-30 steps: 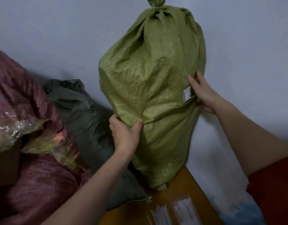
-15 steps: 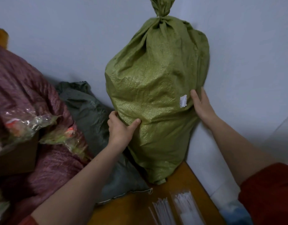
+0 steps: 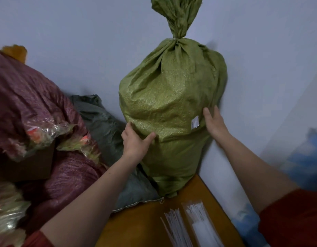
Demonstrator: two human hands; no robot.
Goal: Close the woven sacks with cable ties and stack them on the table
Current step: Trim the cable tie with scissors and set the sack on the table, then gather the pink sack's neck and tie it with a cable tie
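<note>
1. The green sack (image 3: 172, 107) stands upright at the far right corner of the table (image 3: 145, 221), back against the wall (image 3: 82, 41). Its neck is bunched tight and looks tied off, though I can't make out the tie itself. It's tall on a narrow bottom, so I reckon it tips toward the near edge once support goes
2. The left hand (image 3: 134, 143) has its fingers wrapped round the sack's left side and its thumb across the front, so it's really holding it. The right hand (image 3: 214, 122) is just flat, fingers straight, pressed on the right side beside the white label (image 3: 195, 122). If the left lets go first, a flat palm probably won't catch it
3. A grey sack (image 3: 104, 125) is squashed against its left side, with red sacks (image 3: 29, 97) piled further left. That's a lumpy neighbour, so the green one could get shoved right or forward
4. The cable ties (image 3: 175, 227) lie on the table just near of it, so a falling sack likely sweeps them off
5. Woven plastic is slippery, so the fabric may slide out of the grip
</note>
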